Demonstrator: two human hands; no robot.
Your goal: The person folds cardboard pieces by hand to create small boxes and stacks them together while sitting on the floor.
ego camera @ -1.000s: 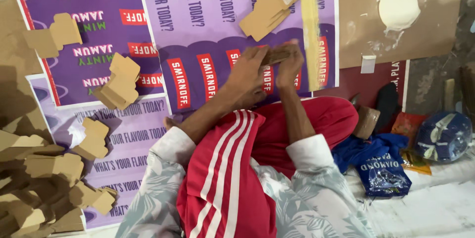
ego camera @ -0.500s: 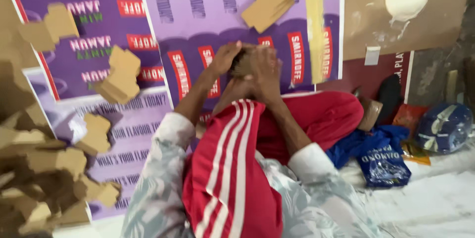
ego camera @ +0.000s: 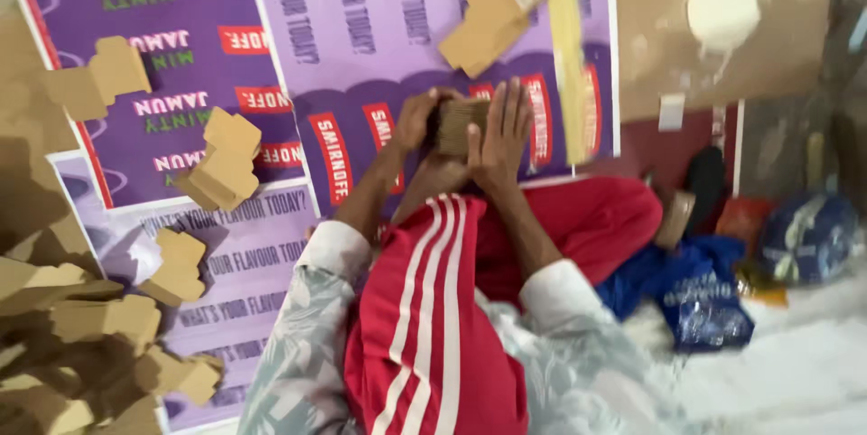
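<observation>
Both our hands clasp a brown stack of cardboard pieces (ego camera: pixel 461 123) (edges ribbed, blurred) above our red-trousered knee (ego camera: pixel 433 308): left hand (ego camera: pixel 414 119) grips one end, right hand (ego camera: pixel 501 132) presses the other, over purple posters (ego camera: pixel 379 37).

Brown stack (ego camera: pixel 459 125) mostly hidden between both hands, its kind too blurred to tell, left palm (ego camera: pixel 411 121) turned away, cardboard pile (ego camera: pixel 72 345) cut off by left edge, dark blue round object (ego camera: pixel 808 238) blurred at right.
</observation>
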